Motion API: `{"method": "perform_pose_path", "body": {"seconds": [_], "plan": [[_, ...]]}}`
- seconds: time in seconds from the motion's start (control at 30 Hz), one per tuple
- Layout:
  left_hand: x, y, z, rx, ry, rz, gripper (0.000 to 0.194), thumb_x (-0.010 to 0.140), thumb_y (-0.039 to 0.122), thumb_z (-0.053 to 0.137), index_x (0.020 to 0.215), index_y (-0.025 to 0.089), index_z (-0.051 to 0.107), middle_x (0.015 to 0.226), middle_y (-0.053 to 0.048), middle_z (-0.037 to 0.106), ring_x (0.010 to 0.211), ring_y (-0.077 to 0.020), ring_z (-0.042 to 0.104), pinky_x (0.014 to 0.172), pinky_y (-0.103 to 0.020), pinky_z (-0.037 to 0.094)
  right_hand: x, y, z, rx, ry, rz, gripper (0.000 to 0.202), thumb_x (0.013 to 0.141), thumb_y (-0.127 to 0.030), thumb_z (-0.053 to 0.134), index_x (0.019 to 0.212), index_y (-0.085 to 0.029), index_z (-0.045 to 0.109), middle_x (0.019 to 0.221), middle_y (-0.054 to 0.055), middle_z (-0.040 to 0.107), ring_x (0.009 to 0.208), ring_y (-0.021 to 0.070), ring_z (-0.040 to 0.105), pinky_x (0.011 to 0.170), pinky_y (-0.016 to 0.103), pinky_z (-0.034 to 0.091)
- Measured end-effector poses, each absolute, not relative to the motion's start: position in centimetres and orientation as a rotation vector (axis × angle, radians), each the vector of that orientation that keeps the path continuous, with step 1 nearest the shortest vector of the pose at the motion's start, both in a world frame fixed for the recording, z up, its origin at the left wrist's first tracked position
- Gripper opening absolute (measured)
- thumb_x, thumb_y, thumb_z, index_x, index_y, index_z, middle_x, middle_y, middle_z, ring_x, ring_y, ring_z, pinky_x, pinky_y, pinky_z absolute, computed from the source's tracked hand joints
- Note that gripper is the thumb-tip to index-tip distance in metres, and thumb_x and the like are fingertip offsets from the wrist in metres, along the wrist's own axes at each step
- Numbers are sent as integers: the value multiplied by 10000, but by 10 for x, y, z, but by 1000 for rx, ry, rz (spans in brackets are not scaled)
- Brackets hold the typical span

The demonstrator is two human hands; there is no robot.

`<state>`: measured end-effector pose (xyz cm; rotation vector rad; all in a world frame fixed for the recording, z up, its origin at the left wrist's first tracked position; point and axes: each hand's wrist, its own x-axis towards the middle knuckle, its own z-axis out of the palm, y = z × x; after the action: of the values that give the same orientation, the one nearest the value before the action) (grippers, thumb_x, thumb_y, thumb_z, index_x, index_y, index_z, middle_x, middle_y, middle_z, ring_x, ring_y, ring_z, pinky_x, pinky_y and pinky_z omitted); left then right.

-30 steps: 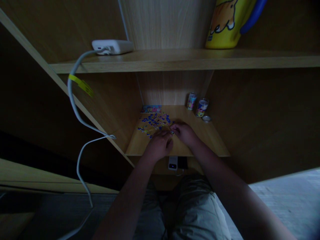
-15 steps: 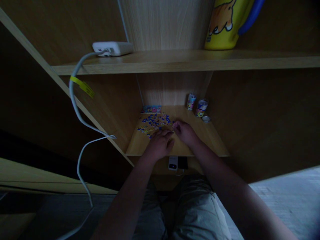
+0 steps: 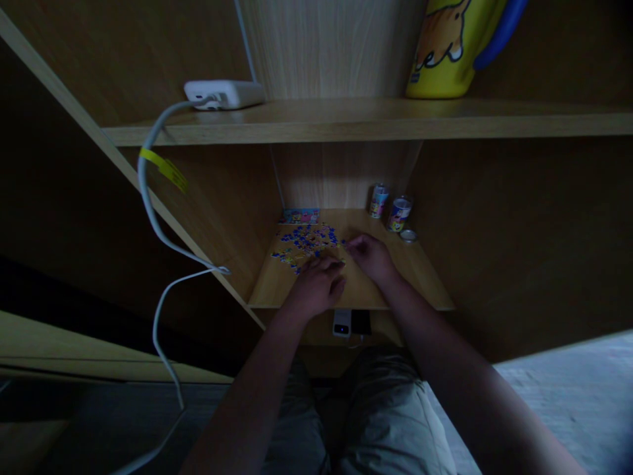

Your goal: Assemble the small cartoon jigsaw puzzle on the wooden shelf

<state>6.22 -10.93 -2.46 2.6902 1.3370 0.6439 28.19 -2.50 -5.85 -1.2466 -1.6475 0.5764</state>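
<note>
Many small blue and yellow jigsaw puzzle pieces (image 3: 306,239) lie loose on the lower wooden shelf (image 3: 376,284). My left hand (image 3: 320,277) rests palm down at the front edge of the pieces, fingers stretched out and thumb apart, covering some of them. To its right, my right hand (image 3: 370,256) has thumb and forefinger pinched at a small dark blue piece (image 3: 343,243) on the right side of the spread. The fingertips are dim, so the grip on that piece shows only in part. Behind the pieces lies a colourful picture card (image 3: 299,216).
Two printed cans (image 3: 378,201) (image 3: 399,214) and a round metal lid (image 3: 408,235) sit at the back right. Overhead, an upper shelf (image 3: 336,132) carries a white charger (image 3: 225,95) and a yellow mug (image 3: 442,59). A white cable (image 3: 157,231) hangs at left.
My right hand has shifted slightly right and its fingers have drawn back a little, leaving more of the blue piece showing. My left hand stays nearly in place.
</note>
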Motion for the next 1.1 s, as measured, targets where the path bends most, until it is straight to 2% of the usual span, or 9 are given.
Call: {"method": "perform_pose_path", "body": {"seconds": [0.13, 0.23, 0.37, 0.6, 0.83, 1.1], "plan": [[62, -109, -25, 2694, 1342, 630, 399, 1093, 341, 641, 1468, 246, 737, 1462, -104, 731, 1348, -325, 671, 1270, -560, 462, 280, -25, -60, -1187, -1651, 660, 199, 980, -309, 688, 1124, -248, 811, 1074, 60, 869, 986, 239, 823, 991, 425, 644], [63, -110, -24, 2683, 1346, 641, 395, 1094, 343, 639, 1465, 251, 739, 1465, -104, 732, 1340, -327, 674, 1266, -565, 468, 278, -26, -60, -1166, -1689, 687, 159, 988, -331, 690, 1019, -263, 830, 1081, 52, 875, 1003, 243, 825, 1008, 427, 642], [63, -112, -22, 2672, 1343, 651, 390, 1091, 326, 634, 1460, 261, 743, 1454, -111, 737, 1338, -332, 675, 1268, -584, 463, 278, -26, -61, -1194, -1698, 681, 134, 976, -356, 728, 950, -262, 820, 1004, 45, 872, 937, 235, 820, 944, 397, 655], [63, -112, -23, 2679, 1354, 652, 382, 1099, 346, 638, 1459, 269, 741, 1465, -91, 732, 1343, -325, 668, 1268, -569, 462, 279, -27, -58, -1244, -1765, 616, 80, 977, -265, 731, 922, -261, 789, 990, 41, 861, 924, 229, 806, 924, 390, 639], [63, -111, -23, 2679, 1342, 643, 393, 1088, 322, 637, 1463, 261, 741, 1471, -89, 730, 1338, -323, 669, 1259, -562, 468, 279, -29, -57, -1185, -1899, 718, 126, 977, -198, 690, 950, -257, 797, 963, 15, 851, 904, 205, 799, 920, 356, 613], [62, -110, -25, 2694, 1337, 645, 388, 1096, 325, 625, 1455, 237, 745, 1464, -99, 734, 1334, -324, 672, 1267, -559, 463, 279, -29, -57, -1207, -1897, 621, 137, 975, -167, 695, 931, -255, 791, 984, 37, 856, 910, 207, 802, 919, 352, 610]]}}
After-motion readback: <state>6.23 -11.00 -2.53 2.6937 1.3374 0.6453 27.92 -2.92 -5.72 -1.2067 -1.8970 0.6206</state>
